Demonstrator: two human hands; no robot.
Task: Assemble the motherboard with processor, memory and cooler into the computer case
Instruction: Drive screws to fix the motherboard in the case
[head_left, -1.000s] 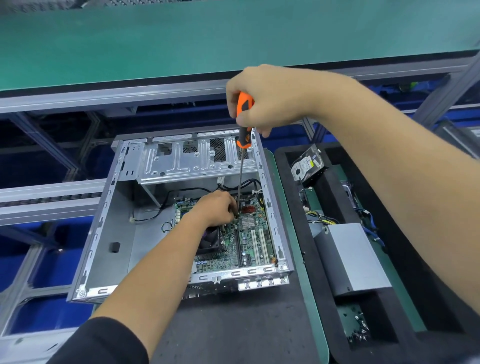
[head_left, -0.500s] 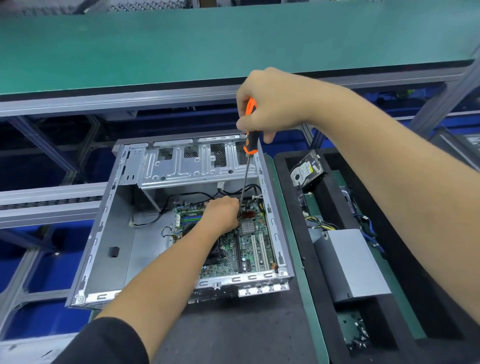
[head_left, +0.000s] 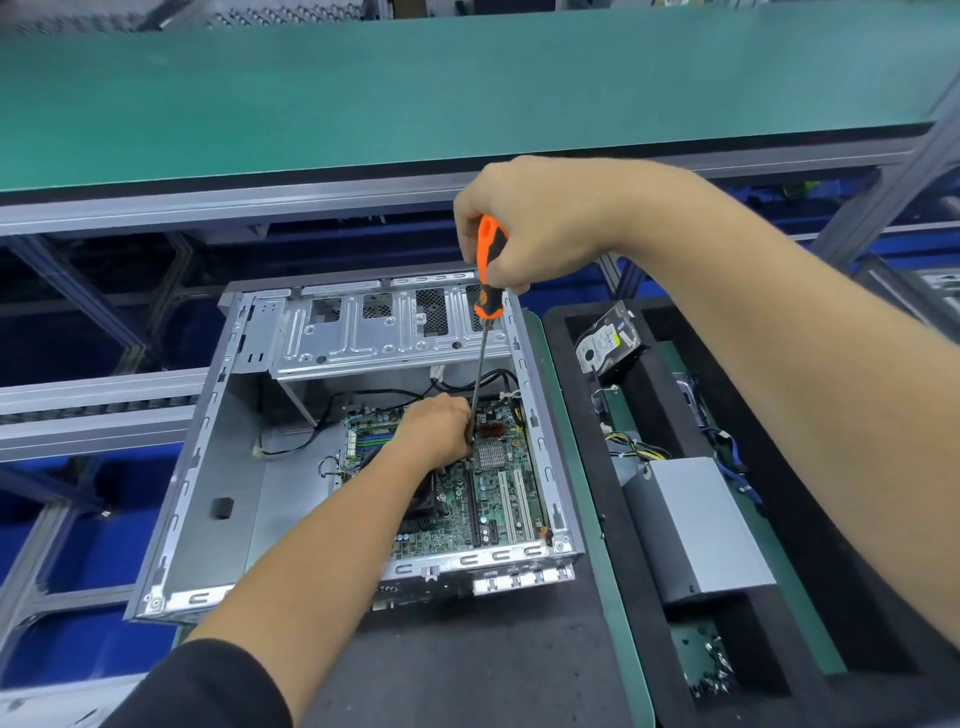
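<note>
Orange handle up top: your right hand (head_left: 540, 228) wraps its fingers round the screwdriver (head_left: 485, 291), held near upright so the shaft drops straight onto the motherboard (head_left: 493, 499), which lies flat in the open metal case (head_left: 208, 467). Your left hand (head_left: 436, 431) curls at the tip, probably steadying a screw; the pinch itself is hidden. The foam tray (head_left: 649, 597) beside it holds a hard drive (head_left: 605, 340), a grey power supply (head_left: 696, 525) and loose screws (head_left: 711, 670).

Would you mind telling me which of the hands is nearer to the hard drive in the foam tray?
The right. The right hand grips the screwdriver up and left of the hard drive; the left hand sits lower, on the motherboard inside the case.
</note>
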